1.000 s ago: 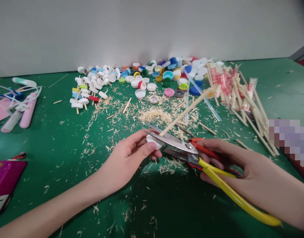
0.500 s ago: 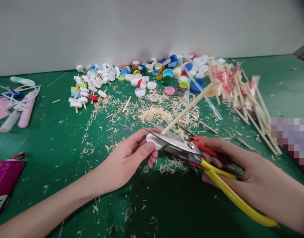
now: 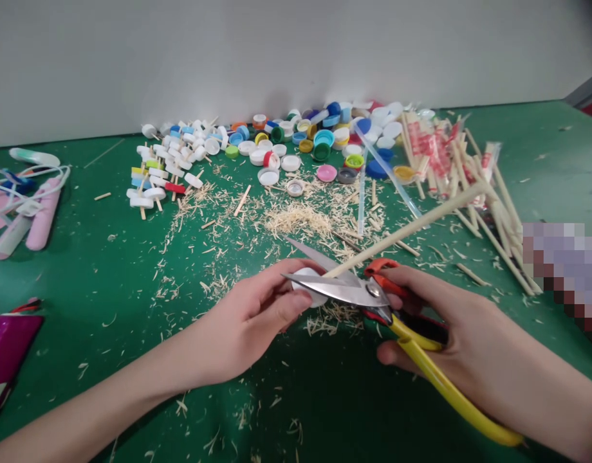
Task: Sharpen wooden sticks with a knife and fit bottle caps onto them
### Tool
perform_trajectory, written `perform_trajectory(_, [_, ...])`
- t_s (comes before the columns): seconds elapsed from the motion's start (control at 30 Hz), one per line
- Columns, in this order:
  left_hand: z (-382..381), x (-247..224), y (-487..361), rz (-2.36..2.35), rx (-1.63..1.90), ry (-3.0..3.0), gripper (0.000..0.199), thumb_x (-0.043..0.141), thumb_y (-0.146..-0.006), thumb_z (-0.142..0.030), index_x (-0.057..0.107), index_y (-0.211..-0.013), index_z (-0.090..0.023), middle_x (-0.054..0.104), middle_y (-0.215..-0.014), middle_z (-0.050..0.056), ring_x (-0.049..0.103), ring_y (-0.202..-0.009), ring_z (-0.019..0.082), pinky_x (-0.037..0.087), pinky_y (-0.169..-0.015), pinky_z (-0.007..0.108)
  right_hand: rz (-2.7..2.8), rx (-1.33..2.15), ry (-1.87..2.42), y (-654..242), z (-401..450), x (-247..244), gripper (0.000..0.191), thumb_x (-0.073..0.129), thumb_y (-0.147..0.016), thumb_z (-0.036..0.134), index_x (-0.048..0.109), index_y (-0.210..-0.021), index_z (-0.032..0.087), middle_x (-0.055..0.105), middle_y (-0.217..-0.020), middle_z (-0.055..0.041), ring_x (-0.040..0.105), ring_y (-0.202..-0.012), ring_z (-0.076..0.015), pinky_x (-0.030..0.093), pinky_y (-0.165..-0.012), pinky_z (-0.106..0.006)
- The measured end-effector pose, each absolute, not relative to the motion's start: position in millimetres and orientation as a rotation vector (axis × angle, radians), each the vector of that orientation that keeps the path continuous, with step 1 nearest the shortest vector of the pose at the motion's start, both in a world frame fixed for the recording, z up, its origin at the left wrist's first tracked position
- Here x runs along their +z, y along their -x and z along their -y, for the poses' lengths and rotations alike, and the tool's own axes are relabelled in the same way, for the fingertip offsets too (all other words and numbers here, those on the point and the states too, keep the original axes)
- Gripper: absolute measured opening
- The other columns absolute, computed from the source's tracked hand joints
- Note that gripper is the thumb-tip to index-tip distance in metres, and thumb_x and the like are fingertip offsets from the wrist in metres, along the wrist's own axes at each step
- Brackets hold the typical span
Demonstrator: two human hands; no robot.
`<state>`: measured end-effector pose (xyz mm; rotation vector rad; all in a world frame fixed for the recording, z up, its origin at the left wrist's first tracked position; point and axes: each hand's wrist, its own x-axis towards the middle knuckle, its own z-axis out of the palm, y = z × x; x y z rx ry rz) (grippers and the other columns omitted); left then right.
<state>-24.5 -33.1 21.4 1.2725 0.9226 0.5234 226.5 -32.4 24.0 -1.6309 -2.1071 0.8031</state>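
Note:
Between the thumb and fingers of my left hand [image 3: 262,315] is a white bottle cap [image 3: 315,297]. A wooden stick [image 3: 402,230] rises from the cap towards the upper right. My right hand [image 3: 450,328] is closed around yellow-handled scissors [image 3: 347,289], whose blades are parted with the stick between them, close to the cap. A tool with orange-red handles [image 3: 385,273] is also in my right hand; its lower part is largely hidden by the hand and scissors.
Behind my hands lie wood shavings [image 3: 300,220], assembled caps on sticks [image 3: 173,164], loose coloured caps [image 3: 325,138] and wrapped chopsticks [image 3: 435,151]. A magenta object [image 3: 11,354] and pink tubes [image 3: 45,212] are on the left of the green table [image 3: 107,276].
The stick has swung down to the right, from steep to a flatter slant. The cap has turned and shifted slightly right, and the scissor blades now stand wider apart.

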Motion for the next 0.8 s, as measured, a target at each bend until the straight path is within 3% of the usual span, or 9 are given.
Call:
perform_trajectory(0.23, [35, 21, 26, -0.802, 0.533, -1.155, 0.030, 0.043, -0.097, -0.049, 0.057, -0.101, -0.023, 0.044, -0.084, -0.002, 0.041, -0.071, 0.007, 0.033, -0.065, 0.025, 2.065, 0.872, 1.649, -225, 37, 26, 0.052, 0.078, -0.060, 0.062, 0.066, -0.101, 0.033, 0.071, -0.082, 0.0042, 0.065, -0.062, -0.0176, 0.055, -0.053, -0.027])
perform_trajectory(0.43, [38, 12, 25, -0.701, 0.607, -0.973, 0.027, 0.042, -0.100, -0.043, 0.060, -0.114, -0.028, 0.045, -0.082, -0.002, 0.042, -0.073, 0.007, 0.034, -0.067, 0.023, 2.055, 0.901, 1.660, -227, 39, 26, 0.044, 0.073, -0.065, 0.059, 0.065, -0.099, 0.033, 0.073, -0.091, 0.0024, 0.068, -0.069, -0.0205, 0.055, -0.051, -0.028])
perform_trajectory(0.8, [38, 9, 23, -0.618, 0.688, -0.912, 0.030, 0.042, -0.100, -0.037, 0.061, -0.122, -0.027, 0.045, -0.079, -0.002, 0.044, -0.070, 0.007, 0.036, -0.066, 0.023, 2.113, 0.887, 1.647, -230, 39, 31, 0.042, 0.074, -0.065, 0.057, 0.064, -0.097, 0.031, 0.073, -0.089, 0.0009, 0.069, -0.071, -0.0214, 0.055, -0.048, -0.027])
